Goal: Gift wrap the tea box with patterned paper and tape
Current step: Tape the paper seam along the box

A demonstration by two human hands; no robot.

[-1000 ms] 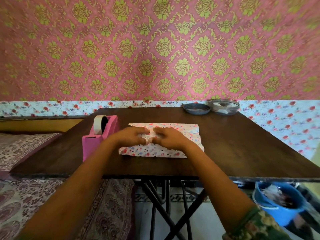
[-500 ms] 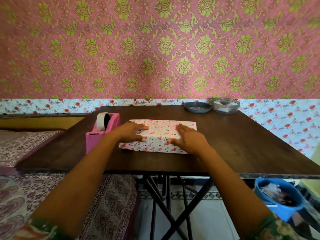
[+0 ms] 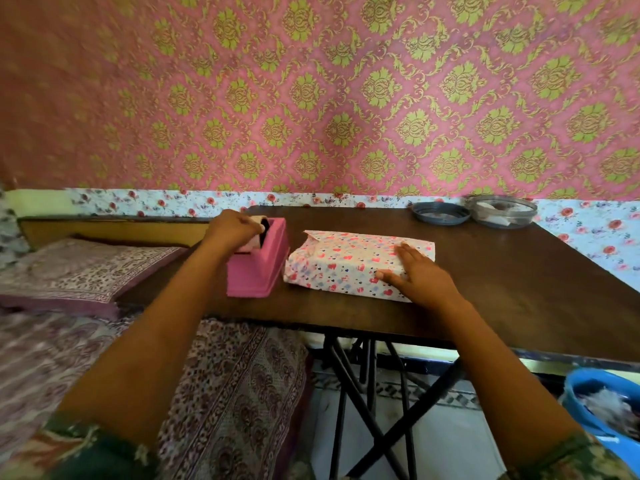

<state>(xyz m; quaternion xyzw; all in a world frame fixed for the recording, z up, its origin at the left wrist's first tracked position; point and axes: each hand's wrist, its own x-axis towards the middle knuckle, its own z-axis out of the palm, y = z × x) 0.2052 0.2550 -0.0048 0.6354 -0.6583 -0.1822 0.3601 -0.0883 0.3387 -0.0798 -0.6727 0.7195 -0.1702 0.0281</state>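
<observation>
Reaching sideways is seen now; what has been changed?

— The left hand has been taken off the tea box wrapped in heart-patterned paper; its grip is curled on the pale tape roll in the pink plastic dispenser.

And the box?

— Kept in the middle of the dark wooden surface, pressed flat by the open right hand; taping is judged next.

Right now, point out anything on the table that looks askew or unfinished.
On the wrapped tea box, a paper flap sticks up loose at the far left corner. The right hand presses the box; the left hand grips the tape roll.
</observation>
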